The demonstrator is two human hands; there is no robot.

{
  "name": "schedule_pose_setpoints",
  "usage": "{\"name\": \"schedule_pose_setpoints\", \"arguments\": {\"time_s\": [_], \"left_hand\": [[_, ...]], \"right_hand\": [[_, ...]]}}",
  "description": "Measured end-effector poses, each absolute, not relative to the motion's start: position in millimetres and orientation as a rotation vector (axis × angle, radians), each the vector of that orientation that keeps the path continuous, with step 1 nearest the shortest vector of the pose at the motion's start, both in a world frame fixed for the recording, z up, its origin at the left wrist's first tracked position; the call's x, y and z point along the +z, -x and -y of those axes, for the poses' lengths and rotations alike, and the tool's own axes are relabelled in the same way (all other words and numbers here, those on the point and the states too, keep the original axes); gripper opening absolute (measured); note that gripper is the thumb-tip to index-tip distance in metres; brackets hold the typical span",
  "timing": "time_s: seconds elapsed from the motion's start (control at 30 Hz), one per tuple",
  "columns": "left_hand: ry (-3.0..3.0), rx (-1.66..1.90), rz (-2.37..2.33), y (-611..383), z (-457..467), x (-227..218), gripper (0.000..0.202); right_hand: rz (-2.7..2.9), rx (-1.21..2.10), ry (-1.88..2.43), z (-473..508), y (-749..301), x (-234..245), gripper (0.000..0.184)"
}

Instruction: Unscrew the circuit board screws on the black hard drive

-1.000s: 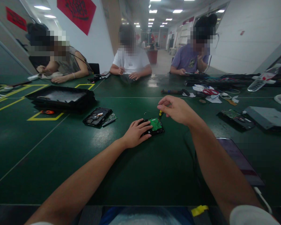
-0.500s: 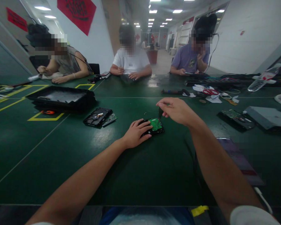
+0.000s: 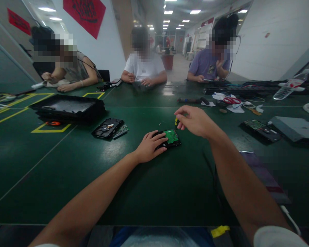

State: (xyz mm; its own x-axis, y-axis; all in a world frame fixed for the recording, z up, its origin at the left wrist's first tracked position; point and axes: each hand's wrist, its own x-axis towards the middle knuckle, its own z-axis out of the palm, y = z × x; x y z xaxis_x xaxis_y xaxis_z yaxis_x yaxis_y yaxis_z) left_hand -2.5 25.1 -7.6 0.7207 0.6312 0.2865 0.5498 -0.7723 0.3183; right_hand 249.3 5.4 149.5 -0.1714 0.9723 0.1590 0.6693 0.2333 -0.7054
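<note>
A hard drive (image 3: 177, 142) with a green circuit board (image 3: 171, 136) facing up lies on the table in front of me. My left hand (image 3: 152, 147) rests across the drive's left part, fingers spread and flat on it. Over its right end, my right hand (image 3: 192, 120) is closed around a screwdriver (image 3: 176, 122) with a black and yellow handle. The screwdriver points down toward the board's right edge; whether its tip sits in a screw I cannot tell. Tiny screws (image 3: 160, 124) lie just behind the drive.
Left of my hands lie another hard drive (image 3: 107, 128) and a loose circuit board (image 3: 122, 131), with a black tray (image 3: 69, 106) beyond. To the right are a third drive (image 3: 260, 131), a grey metal box (image 3: 296, 128), a phone (image 3: 262, 175) and red scissors (image 3: 231, 100). Three people sit opposite.
The screwdriver's handle has turned in my right hand, so its yellow part now shows. My right hand has shifted slightly; my left hand and the drive stay put.
</note>
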Motion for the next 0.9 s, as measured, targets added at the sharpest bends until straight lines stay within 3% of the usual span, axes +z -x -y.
{"name": "schedule_pose_setpoints", "arguments": {"time_s": [0.27, 0.57, 0.9], "left_hand": [[-2.724, 0.552, -0.949, 2.0, -24.3, -6.3, 0.053], [-2.728, 0.545, -0.956, 1.6, -23.0, -5.2, 0.053], [-2.72, 0.551, -0.94, 2.6, -25.1, -6.7, 0.054]], "right_hand": [[2.005, 0.485, 1.509, -3.9, -251.7, 151.8, 0.014], [1.909, 0.605, 1.514, -4.7, -248.6, 149.2, 0.014], [2.045, 0.51, 1.423, -5.5, -255.9, 152.3, 0.023]]}}
